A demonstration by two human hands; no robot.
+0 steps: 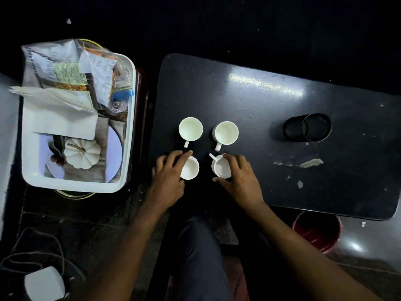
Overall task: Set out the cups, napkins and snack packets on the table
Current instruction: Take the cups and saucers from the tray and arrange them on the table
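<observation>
On table (pixel 271 101), cup (pixel 221 168) handle far-left

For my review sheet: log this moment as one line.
cups: four on table | left hand, right hand: on near cups | napkins, packets: in tray

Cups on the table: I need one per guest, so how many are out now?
4, in a square. Far-left cup and far-right cup stand free; the left hand holds the near-left cup, the right hand the near-right cup. The cluttered tray could hide more.

Probably a dim home: low table (pixel 271 127), red bucket (pixel 316 233)
</observation>
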